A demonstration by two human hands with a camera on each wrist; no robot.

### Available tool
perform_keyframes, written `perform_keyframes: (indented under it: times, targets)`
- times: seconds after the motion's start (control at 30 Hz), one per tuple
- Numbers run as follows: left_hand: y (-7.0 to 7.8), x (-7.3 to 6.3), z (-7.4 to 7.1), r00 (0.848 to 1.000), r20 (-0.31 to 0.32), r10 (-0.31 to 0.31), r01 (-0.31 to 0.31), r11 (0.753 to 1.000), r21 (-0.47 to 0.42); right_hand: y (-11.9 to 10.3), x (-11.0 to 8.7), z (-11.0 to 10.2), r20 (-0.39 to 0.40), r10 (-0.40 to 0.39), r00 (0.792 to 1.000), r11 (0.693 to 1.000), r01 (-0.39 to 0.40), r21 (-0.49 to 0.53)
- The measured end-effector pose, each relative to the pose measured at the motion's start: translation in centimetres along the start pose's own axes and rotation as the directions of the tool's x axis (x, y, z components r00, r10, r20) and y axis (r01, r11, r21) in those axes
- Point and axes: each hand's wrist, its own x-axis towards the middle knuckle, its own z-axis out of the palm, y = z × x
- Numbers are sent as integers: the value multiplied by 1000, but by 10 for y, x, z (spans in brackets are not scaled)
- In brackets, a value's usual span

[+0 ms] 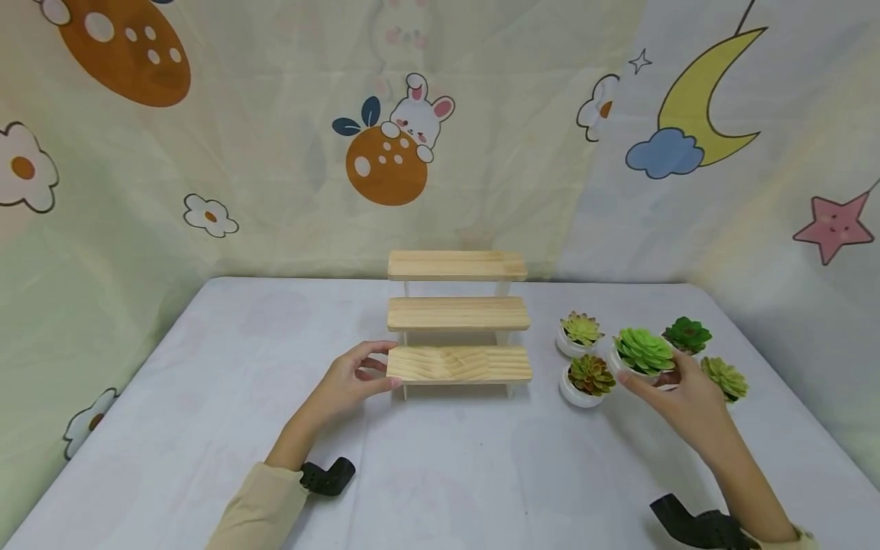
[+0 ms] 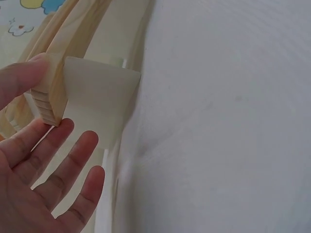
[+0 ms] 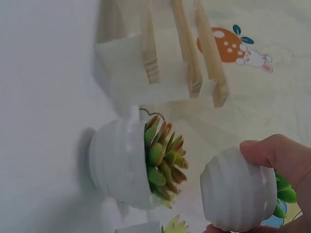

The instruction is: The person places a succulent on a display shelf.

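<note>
A three-tier wooden display stand (image 1: 459, 365) with white side supports stands mid-table. My left hand (image 1: 347, 378) holds the left end of its lowest plank (image 2: 54, 92), thumb on one face and fingertips at the opposite edge; the other fingers are spread. On the right, my right hand (image 1: 690, 401) grips a bright green succulent in a ribbed white pot (image 3: 238, 191), raised off the table. Around it stand a yellow-green succulent (image 1: 581, 328), a red-tipped succulent (image 1: 591, 376), a dark green succulent (image 1: 687, 336) and a pale green succulent (image 1: 726, 380), partly behind the hand.
A white cloth covers the table (image 1: 440, 473). Behind it hangs a patterned curtain (image 1: 275, 153) with a rabbit, flowers and a moon. Black wrist mounts (image 1: 328, 477) sit on both forearms.
</note>
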Motion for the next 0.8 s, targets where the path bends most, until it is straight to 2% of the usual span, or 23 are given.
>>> perform_keyframes:
  times: [0.27,0.5,0.8]
  targets:
    - [0,0,1,999,9,-40,40,999,-18,-30,-1,12,-45,-114,992,992,117,56]
    - [-2,1,3,997,7,-71,72,997,-18,-57,1,28,-15,-159,987,981,160,108]
    - [-2,-1,4,998,-2,-64,64,997,-38,-83,6,54,8,-244,970,954,238,182]
